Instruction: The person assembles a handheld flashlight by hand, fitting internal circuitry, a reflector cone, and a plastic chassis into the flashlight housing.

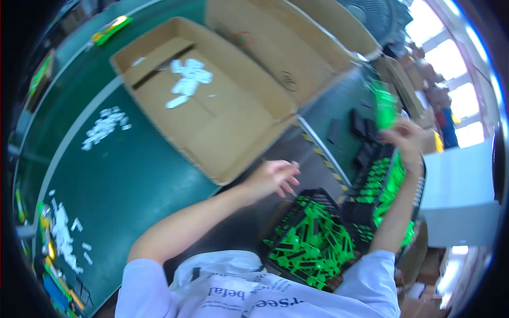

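Pinching a green plastic part [384,108] high in the right hand [407,139], the person hovers the left hand [273,177], open and empty, over the black crate [313,241]. That fingertip hold looks loose; the blurred part could slip and drop among the other crate's pieces.

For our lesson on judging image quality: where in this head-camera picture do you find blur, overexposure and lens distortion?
Head view: the green piece held up by the right hand is smeared by motion blur; the windows at upper right are blown out white; the cardboard box edges and belt lines bow toward the dark round rim; the left hand is slightly soft.
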Available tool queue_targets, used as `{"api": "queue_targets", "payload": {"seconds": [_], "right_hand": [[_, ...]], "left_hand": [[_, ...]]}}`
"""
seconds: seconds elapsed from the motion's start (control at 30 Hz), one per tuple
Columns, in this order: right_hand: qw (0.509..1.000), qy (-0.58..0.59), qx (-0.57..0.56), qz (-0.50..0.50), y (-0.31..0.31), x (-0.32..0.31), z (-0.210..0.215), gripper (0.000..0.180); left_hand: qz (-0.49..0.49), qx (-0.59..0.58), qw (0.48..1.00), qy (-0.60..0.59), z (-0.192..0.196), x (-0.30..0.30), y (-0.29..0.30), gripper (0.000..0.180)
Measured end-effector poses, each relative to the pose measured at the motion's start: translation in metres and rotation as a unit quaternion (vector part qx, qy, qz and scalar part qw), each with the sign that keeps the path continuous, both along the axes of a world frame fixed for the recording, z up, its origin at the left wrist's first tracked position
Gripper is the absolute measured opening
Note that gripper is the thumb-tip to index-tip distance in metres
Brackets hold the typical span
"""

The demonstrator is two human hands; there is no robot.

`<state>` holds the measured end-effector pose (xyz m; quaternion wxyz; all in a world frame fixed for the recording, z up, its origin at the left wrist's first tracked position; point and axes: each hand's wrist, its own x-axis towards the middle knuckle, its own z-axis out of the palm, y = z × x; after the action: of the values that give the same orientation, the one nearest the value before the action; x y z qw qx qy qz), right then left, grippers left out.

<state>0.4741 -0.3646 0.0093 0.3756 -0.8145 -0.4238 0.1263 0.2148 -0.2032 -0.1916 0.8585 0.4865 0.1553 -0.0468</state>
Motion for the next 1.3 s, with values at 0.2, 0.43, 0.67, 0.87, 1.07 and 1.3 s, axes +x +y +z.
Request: {"api": "queue_targets", "payload": {"seconds": [0.2,0.43,0.67,0.87,1.07,1.3], "right_hand": [[0.932,0.052,-0.209,0.29,0.036,-0.065,-0.036,0.018],[0.829,0.203,-0.297,0.429,0.032,-0.055,-0.039,0.019],[0.864,0.217,-0.267,0.369,0.031,-0.035,-0.057,0.027],[0.924,0.173,-0.25,0.234,0.042,-0.015,-0.087,0.028],[0.978,-0.021,-0.175,-0.114,0.042,0.051,-0.136,0.038],[0.93,-0.086,-0.315,-0.168,0.077,0.067,-0.151,0.058]], "left_hand": [[-0.005,-0.12,0.989,-0.081,0.003,0.002,0.002,0.064],[0.027,-0.109,0.994,-0.017,0.011,0.004,0.0,0.067],[-0.055,-0.089,0.994,0.025,0.004,0.001,-0.006,0.041],[-0.023,-0.038,0.999,0.002,-0.006,0.001,-0.002,0.023],[-0.045,0.086,0.99,0.102,-0.009,0.009,-0.007,0.015],[-0.039,0.093,0.991,0.087,-0.011,0.007,-0.01,0.016]]}}
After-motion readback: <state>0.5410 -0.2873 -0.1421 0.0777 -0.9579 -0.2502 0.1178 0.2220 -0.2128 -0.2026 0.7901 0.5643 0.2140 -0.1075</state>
